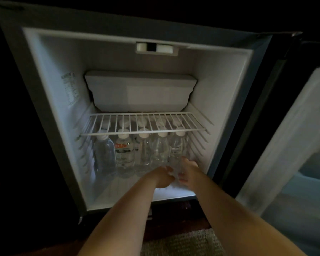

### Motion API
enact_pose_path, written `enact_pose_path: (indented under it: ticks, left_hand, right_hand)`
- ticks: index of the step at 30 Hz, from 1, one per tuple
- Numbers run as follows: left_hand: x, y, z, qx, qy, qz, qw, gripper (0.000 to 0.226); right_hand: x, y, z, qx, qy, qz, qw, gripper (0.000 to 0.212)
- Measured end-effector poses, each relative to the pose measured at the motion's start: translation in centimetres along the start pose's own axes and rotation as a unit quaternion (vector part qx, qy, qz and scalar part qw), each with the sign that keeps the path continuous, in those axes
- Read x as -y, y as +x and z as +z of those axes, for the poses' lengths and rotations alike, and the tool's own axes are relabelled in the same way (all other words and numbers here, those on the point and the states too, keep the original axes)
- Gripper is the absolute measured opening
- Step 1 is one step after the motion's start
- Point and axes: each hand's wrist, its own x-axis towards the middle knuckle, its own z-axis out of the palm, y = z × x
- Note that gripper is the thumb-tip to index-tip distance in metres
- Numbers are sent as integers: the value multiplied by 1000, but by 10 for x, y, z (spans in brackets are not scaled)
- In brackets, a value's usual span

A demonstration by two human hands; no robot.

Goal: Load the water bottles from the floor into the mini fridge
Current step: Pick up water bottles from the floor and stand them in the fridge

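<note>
Past the rug [181,242], my forearms reach into the mini fridge [50,93]. My left hand [163,177] and right hand [188,170] both curl around one clear water bottle [175,169] at the near right of the lower compartment, just beside the row of bottles [125,154] standing under the wire shelf [142,133].

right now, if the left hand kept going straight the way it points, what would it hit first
The left hand would likely meet the clear bottle at its fingertips first, with the row of bottles behind; blur leaves depth unsure.
</note>
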Motion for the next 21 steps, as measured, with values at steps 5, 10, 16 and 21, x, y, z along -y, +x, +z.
enact_pose_path:
  ticks: [5,10,16,21]
  left_hand:
    - [-7,-26,-9,34,103,-35,993,37]
    - [-12,-61,-23,34,118,-76,990,39]
    - [-20,-119,-34,10,71,-60,996,39]
    - [-45,-169,-26,6,53,-15,998,47]
  right_hand:
    - [11,-18,-4,6,-71,7,997,35]
    - [35,-71,-11,69,-251,-55,964,23]
    - [73,-133,-32,86,-336,-137,928,16]
    - [86,-189,-61,91,-301,-182,932,15]
